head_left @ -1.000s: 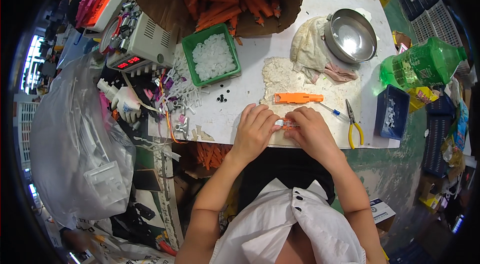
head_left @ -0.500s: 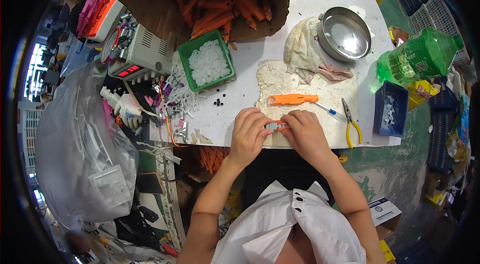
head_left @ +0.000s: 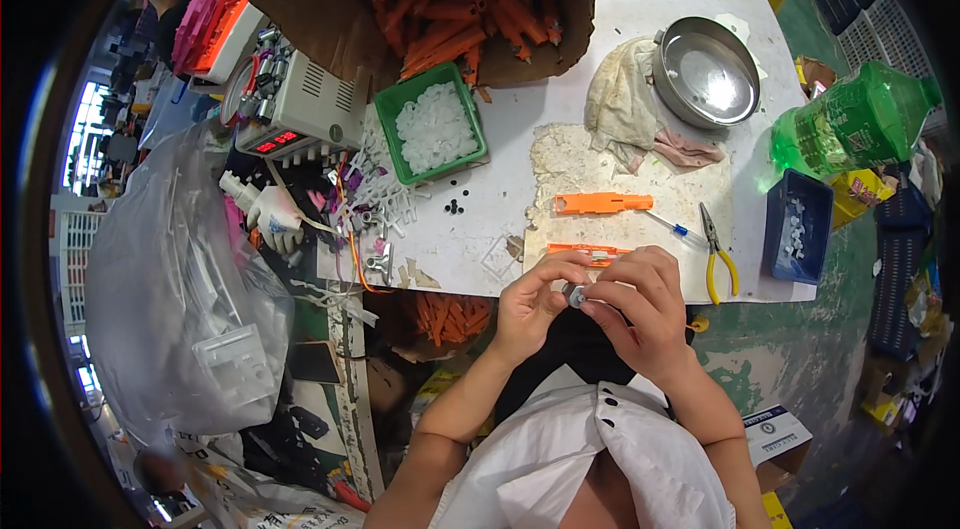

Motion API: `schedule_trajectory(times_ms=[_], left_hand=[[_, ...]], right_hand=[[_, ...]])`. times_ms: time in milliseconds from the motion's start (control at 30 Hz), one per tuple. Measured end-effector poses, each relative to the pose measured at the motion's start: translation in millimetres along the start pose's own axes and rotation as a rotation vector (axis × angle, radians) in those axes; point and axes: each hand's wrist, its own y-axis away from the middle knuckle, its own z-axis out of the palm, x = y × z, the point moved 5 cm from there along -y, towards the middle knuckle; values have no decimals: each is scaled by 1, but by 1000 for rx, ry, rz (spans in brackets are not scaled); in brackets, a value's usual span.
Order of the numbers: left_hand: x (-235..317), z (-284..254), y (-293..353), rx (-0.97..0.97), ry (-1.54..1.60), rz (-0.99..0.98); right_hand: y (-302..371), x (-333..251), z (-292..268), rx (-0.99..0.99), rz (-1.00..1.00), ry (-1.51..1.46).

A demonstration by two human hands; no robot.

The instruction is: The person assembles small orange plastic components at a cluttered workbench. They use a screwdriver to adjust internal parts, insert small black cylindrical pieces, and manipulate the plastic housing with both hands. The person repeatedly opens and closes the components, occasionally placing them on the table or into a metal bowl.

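Note:
Close to my body, just off the table's front edge, my left hand (head_left: pixel 533 307) and my right hand (head_left: pixel 648 307) meet with bent fingers. Between their fingertips is a small grey, metallic-looking cylindrical part (head_left: pixel 575 296); the fingers partly hide it. Right behind my hands, an orange plastic casing piece (head_left: pixel 558 249) lies at the table edge with small parts in it, partly covered by my fingers. Farther back rests a second orange casing piece (head_left: pixel 603 203). To its right are a thin blue-and-clear pen-like tool (head_left: pixel 678 230) and yellow-handled pliers (head_left: pixel 717 264).
A green tray (head_left: pixel 440 172) of white translucent pieces stands at left, below a cardboard box (head_left: pixel 310 4) of orange parts. Small black parts (head_left: pixel 455 209) lie nearby. Toward the right are a cloth (head_left: pixel 615 99), metal bowl (head_left: pixel 755 79), green bottle (head_left: pixel 850 119) and blue bin (head_left: pixel 825 229).
My hands have drawn back toward my body, bringing the grey part away from the orange casing piece they were around. That casing piece now lies on the table. The whole view has shifted slightly.

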Motion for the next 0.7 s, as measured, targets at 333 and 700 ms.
schedule_trajectory(times_ms=[333,700], left_hand=[[-3,4,2,-105,20,-88],[-7,1,2,-160,37,-95]], right_hand=[[2,-8,-6,-31,-4,-39],[5,-8,-9,-72,32,-44]])
